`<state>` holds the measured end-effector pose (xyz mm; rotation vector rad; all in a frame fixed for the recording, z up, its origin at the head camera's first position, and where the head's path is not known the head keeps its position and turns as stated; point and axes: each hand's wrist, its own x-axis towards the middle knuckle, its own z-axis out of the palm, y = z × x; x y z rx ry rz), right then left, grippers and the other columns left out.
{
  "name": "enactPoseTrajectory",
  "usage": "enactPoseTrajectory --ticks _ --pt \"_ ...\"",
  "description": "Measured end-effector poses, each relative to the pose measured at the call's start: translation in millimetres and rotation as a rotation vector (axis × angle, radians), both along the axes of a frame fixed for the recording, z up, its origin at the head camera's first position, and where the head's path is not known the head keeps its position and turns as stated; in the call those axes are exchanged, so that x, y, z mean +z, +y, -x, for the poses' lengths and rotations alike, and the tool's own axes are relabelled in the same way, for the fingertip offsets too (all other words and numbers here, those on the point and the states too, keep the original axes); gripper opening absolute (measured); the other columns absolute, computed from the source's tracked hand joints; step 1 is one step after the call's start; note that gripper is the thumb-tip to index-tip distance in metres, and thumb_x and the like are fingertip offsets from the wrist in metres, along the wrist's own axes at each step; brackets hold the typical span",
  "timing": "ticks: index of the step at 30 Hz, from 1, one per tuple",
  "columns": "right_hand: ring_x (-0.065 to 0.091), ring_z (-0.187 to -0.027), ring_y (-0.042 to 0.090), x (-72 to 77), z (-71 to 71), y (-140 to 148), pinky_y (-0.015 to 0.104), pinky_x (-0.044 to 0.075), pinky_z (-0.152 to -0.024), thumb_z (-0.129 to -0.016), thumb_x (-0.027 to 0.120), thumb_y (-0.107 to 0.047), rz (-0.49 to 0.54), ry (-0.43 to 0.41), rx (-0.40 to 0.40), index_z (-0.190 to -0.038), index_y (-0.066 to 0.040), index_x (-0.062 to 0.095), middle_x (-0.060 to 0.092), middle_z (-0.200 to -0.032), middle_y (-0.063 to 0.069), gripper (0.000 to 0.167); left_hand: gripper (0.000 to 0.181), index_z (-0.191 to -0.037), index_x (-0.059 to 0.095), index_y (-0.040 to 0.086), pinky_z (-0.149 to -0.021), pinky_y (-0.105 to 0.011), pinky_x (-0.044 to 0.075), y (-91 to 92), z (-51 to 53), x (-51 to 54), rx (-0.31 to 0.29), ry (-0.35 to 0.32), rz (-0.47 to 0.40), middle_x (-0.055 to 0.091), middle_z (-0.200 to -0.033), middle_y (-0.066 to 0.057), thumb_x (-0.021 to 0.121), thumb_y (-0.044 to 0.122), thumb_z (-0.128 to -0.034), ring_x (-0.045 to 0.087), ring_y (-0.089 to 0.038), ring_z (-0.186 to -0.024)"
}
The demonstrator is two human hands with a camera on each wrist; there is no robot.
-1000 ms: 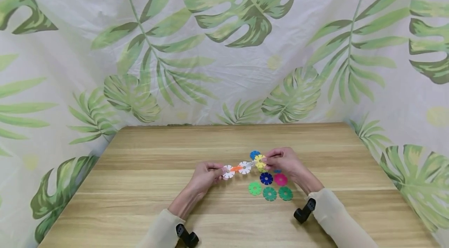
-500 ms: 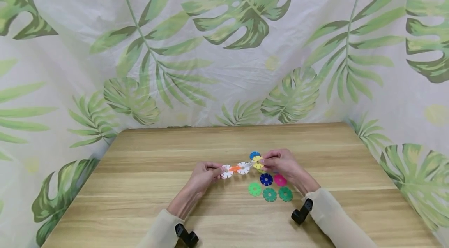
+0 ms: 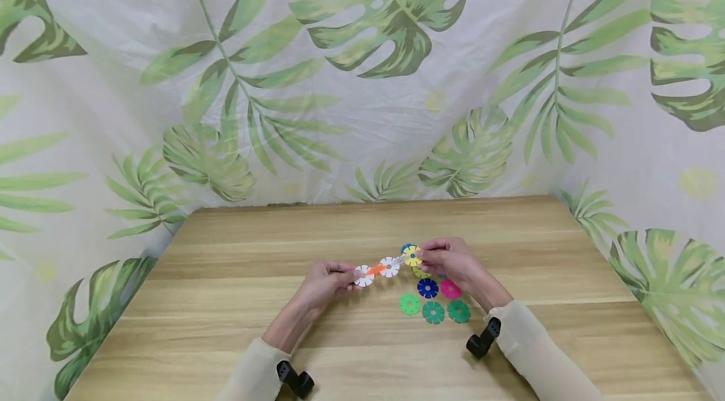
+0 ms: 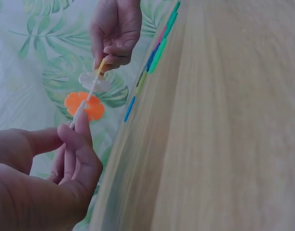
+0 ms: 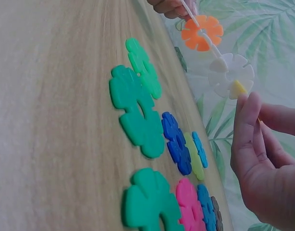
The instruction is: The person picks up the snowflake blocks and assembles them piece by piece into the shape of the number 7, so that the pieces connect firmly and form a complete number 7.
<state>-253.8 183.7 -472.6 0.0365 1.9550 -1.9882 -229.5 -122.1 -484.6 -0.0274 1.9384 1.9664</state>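
Holding a chain of five discs up off the surface, the left grip pinches the left white disc, while the right grip pinches the yellow disc at the other end, a little farther away. Between them sit an orange disc, a middle white disc and a third white disc, with faces turned alternately across one another. Only friction in the slots seems to join them, so an outward tug or a twist from either side could part a link and drop pieces. The likeliest weak spot, in my judgement, is where yellow meets the third white: the right wrist view shows a yellow tip at the slot, but the right grip covers the rest, so how deep it sits cannot be told. Pushing there at an angle could skew the slots or make the chain buckle around the orange disc, which neither grip supports. Both pinches bear on small edges, so a slip could spin a piece loose. Anything dropped on the right might land among the loose ones lying flat, such as the dark blue disc, pink disc and light green disc, and scatter them.
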Motion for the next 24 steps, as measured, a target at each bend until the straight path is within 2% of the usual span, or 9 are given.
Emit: enactPoseTrajectory --ticks 6,12,15,20,24 --pt "0.072 -0.080 0.013 -2.4 3.0 0 0.025 0.064 -0.079 -0.101 0.069 -0.008 0.000 0.009 0.020 -0.123 0.011 0.065 0.073 -0.096 0.005 0.029 0.028 -0.119 0.069 -0.010 -0.067 -0.017 0.058 -7.2 -0.9 -1.3 -0.106 -0.050 -0.001 0.078 -0.087 -0.005 0.071 0.008 -0.0989 0.075 -0.011 -0.076" --pt "0.072 -0.079 0.011 -3.1 9.0 -6 0.026 0.064 -0.081 -0.100 0.073 -0.013 -0.010 0.030 0.022 -0.125 0.009 0.069 0.075 -0.096 0.003 0.033 0.020 -0.105 0.076 -0.004 -0.061 -0.014 0.055 -8.4 -3.8 -1.3 -0.285 -0.078 0.030 0.077 -0.078 -0.004 0.075 0.014 -0.0961 0.072 -0.010 -0.069" --pt "0.072 -0.078 0.012 -4.7 10.5 -13 0.027 0.064 -0.081 -0.098 0.075 -0.011 -0.017 0.030 0.021 -0.123 0.008 0.070 0.076 -0.095 0.003 0.032 0.016 -0.102 0.077 -0.003 -0.061 -0.014 0.055 -5.1 -7.8 -2.9 -0.354 -0.103 0.024 0.077 -0.080 -0.004 0.075 0.011 -0.0954 0.072 -0.009 -0.068" --pt "0.075 -0.079 0.014 -5.9 14.1 -21 0.033 0.065 -0.087 -0.095 0.077 -0.009 -0.031 0.047 0.026 -0.121 0.007 0.072 0.077 -0.098 0.004 0.031 0.016 -0.104 0.076 -0.005 -0.064 -0.016 0.058 1.5 -13.0 -2.9 -0.410 -0.128 -0.015 0.078 -0.084 -0.005 0.076 0.007 -0.0941 0.072 -0.010 -0.070" --pt "0.077 -0.083 0.018 0.1 16.8 -22 0.042 0.064 -0.095 -0.095 0.078 -0.011 -0.065 0.082 0.048 -0.122 0.006 0.072 0.078 -0.101 0.008 0.033 0.017 -0.106 0.075 -0.006 -0.065 -0.016 0.059 3.8 -12.9 1.3 -0.406 -0.121 -0.035 0.077 -0.084 -0.005 0.075 0.007 -0.0949 0.072 -0.010 -0.070"
